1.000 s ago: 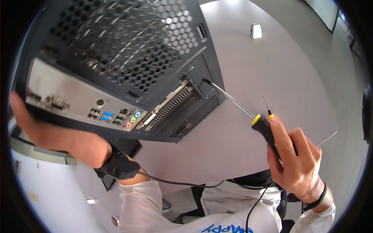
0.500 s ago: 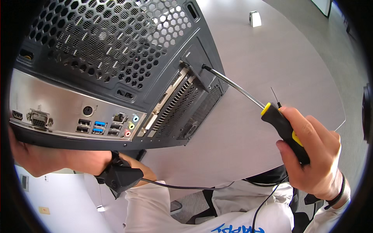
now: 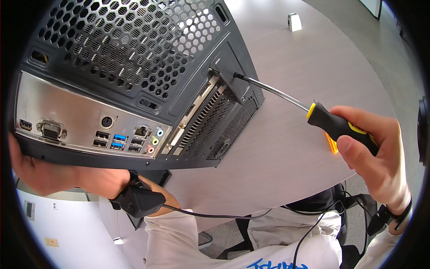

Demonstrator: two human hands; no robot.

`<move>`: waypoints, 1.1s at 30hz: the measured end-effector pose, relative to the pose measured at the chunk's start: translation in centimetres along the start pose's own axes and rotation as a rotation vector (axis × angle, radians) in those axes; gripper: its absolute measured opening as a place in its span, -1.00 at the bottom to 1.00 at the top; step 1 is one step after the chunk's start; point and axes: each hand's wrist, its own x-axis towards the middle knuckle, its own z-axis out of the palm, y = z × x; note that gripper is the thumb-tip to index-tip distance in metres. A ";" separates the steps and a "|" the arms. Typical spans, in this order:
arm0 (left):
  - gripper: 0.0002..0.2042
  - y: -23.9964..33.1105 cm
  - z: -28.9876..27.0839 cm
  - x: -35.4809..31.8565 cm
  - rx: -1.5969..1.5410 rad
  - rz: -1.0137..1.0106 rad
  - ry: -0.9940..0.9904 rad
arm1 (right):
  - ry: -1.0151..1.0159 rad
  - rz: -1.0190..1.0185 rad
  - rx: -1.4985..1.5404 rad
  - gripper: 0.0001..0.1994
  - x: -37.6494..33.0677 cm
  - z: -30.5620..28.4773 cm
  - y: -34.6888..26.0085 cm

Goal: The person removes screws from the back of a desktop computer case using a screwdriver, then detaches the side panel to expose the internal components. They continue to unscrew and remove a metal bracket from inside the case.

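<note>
1. While white sleeves [image 3: 170, 237] come up from the lower edge, a black box [image 3: 139, 197] with a thin cable [image 3: 215, 216] sits on the left wrist
2. The left hand [image 3: 49, 178] lies against the low edge of the computer [image 3: 118, 94]; its fingers are partly hidden, so how far it is open, and whether it grips, cannot be told
3. The right hand [image 3: 385, 157] is curled round the black and yellow handle of a screwdriver [image 3: 324, 119]
4. An orange strip [image 3: 332, 142] shows just below that handle, near the thumb; whether it is held too is unclear
5. The computer is tilted at the left, its silver port panel [image 3: 80, 107] and honeycomb grille [image 3: 134, 40] facing the camera; the screwdriver's tip is at its back, beside the card slots [image 3: 204, 107]
6. Past it spreads a pale table [image 3: 304, 67], curved at the right
7. Toward the table's far side stands a small white object [image 3: 294, 22], with grey floor [image 3: 380, 49] beyond
</note>
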 end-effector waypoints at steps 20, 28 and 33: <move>-0.66 1.0 0.6 -1.2 -0.150 -0.083 -0.141 | 0.444 -0.756 -1.148 -0.38 -0.5 4.8 2.1; -0.66 5.1 1.9 0.3 -0.595 -0.690 -0.258 | 0.344 -0.678 -0.865 -0.39 -0.8 2.7 0.8; -0.62 3.0 1.2 -0.6 -0.113 -0.074 -0.128 | 0.265 -0.559 -0.668 -0.47 -0.5 2.1 0.0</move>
